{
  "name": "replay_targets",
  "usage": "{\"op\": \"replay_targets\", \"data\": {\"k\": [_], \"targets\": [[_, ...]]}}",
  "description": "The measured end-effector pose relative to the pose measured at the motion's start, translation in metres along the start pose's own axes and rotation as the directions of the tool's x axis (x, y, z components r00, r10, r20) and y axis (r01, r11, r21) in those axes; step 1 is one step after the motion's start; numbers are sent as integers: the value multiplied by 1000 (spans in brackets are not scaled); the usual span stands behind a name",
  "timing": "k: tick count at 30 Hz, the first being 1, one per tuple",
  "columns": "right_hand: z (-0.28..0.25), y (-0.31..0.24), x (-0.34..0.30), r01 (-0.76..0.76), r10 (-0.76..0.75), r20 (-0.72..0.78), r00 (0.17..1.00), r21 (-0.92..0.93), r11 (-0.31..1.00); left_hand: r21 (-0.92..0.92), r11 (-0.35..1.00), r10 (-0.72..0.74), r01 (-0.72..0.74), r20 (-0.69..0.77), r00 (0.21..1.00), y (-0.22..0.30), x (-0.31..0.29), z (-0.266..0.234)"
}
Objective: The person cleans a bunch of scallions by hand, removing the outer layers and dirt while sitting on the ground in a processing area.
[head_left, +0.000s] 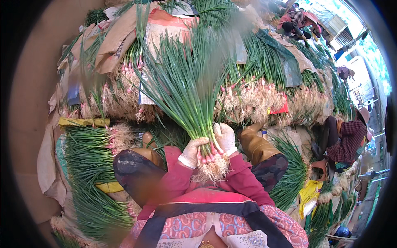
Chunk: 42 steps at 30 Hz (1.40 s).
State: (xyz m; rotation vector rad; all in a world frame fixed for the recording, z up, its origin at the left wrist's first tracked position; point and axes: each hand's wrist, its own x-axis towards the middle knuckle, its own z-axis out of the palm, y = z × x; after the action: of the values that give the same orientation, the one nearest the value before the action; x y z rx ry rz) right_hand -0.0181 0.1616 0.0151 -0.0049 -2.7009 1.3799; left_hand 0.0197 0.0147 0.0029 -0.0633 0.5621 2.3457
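A full bunch of spring onions (191,97) stands upright before my chest, its green leaves fanning away from me and its pink bulbs and pale roots hanging toward my lap. My left hand (193,152), in a white glove, is wrapped round the stems just above the bulbs. On the other side my gloved right hand (225,137) is closed, with its fingers against a stalk at the bunch's right edge. Its palm side is hidden.
Ahead lies a long heap of spring onions (264,97), partly covered by sacks (118,39). More bunches (93,155) lie to my left and other bunches (285,173) to my right. Two people (349,138) (295,22) sit at the right and far right. My boots (258,144) flank the bunch.
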Motion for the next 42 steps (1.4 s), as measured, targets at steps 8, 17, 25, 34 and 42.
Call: {"op": "replay_targets", "data": {"k": [8, 17, 25, 34, 42], "targets": [[-49, 54, 6, -158, 458, 329, 826, -644, 748, 11, 1000, 16, -16, -62, 998, -1, 3, 11], [-38, -46, -5, 257, -242, 159, 957, -85, 963, 32, 999, -9, 9, -15, 1000, 12, -2, 23], [-16, -27, 1, -29, -84, 173, 981, 565, 824, -18, 969, 246, -248, -83, 966, 8, 4, 26], [-54, 47, 181, -387, 319, -252, 914, -299, 872, -233, 952, 197, -198, -29, 980, 14, 9, 11], [-65, 24, 151, -180, 190, -126, 974, 83, 980, -177, 969, 164, -174, -73, 984, 14, 4, 3]]}}
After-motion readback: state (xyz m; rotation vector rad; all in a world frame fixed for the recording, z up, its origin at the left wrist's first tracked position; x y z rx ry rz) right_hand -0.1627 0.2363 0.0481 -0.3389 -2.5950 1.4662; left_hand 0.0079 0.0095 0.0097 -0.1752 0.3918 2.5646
